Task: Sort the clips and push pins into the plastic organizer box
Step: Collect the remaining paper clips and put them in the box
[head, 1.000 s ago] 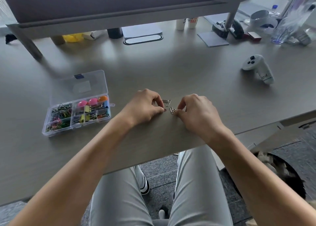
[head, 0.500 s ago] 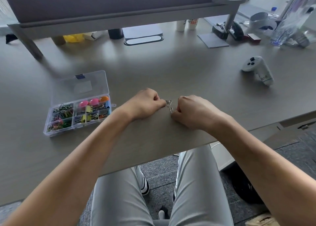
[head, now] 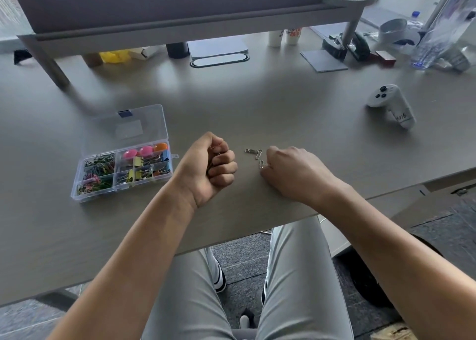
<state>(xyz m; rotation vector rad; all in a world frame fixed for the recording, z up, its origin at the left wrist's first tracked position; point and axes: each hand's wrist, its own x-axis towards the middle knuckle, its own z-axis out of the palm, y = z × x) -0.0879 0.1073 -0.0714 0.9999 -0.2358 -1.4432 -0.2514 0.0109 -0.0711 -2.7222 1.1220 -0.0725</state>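
Note:
The clear plastic organizer box (head: 123,185) lies open on the left of the grey desk, lid flat behind it. Its compartments hold coloured paper clips, binder clips and pink and orange push pins. My left hand (head: 212,167) is a closed fist just right of the box, with a glint of silver paper clips inside it. Two silver paper clips (head: 253,152) lie loose on the desk between my hands. My right hand (head: 291,172) rests on the desk, its curled fingertips pinching the near end of a third silver paper clip (head: 261,164).
A white handheld controller (head: 391,105) lies at the right. Along the back, under a monitor shelf (head: 180,28), stand cups, a grey pad, a yellow item and staplers. The desk's front edge (head: 257,230) runs just behind my wrists.
My left hand pulled away from the clips toward the box and rolled into a fist. My right hand shifted slightly right, uncovering the loose clips.

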